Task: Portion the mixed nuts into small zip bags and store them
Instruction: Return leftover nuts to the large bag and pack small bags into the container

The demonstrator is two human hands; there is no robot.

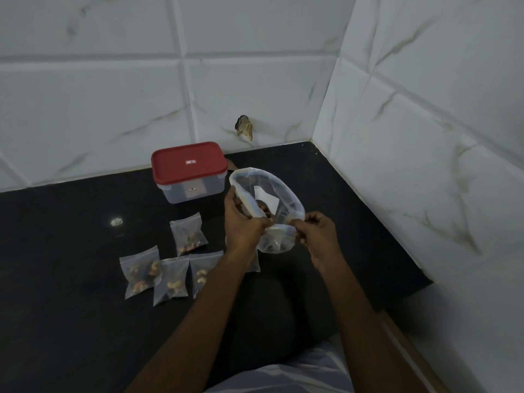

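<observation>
— Mixed nuts (173, 285): where?
— Mostly in four small zip bags (140, 272) at 8 o'clock on the counter (71, 251); a few in the large clear bag (266, 194), held at centre.
— Hands?
— Both pinching that bag's lower fold: left hand (243, 222), right hand (317, 234).
— Step?
— Probably filling or closing another portion. Next: sealing it, then storing in the red-lidded container (188, 171) at 11 o'clock.
</observation>
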